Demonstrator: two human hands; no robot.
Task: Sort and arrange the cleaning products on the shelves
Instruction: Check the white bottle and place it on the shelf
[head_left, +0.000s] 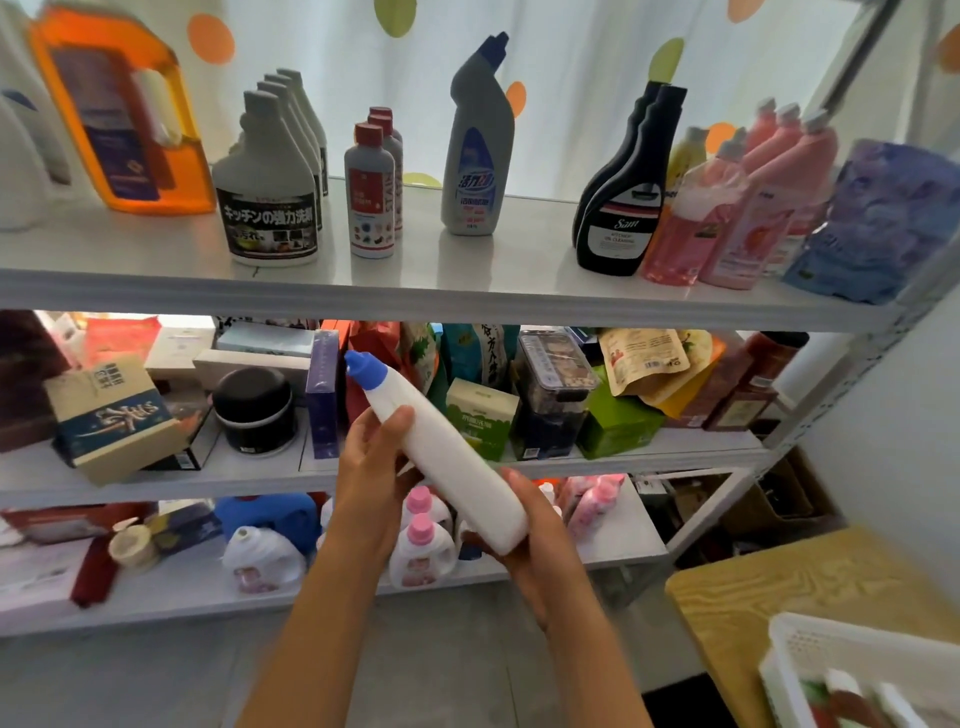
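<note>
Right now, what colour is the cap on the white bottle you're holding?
Blue, on the white bottle held by both hands; clearest in the head view.

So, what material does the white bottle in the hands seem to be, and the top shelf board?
White bottle with blue cap: probably opaque plastic, its surface smooth, matte and moulded. Pale top shelf board: glossy, since it faintly reflects the bottles; perhaps painted metal or laminate, I cannot tell which.

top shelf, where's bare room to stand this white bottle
Bare patches on the top shelf: either side of the grey angled-neck bottle, toward the red-capped bottles or the black bottles. The right end by the pink bottles is crowded.
</note>
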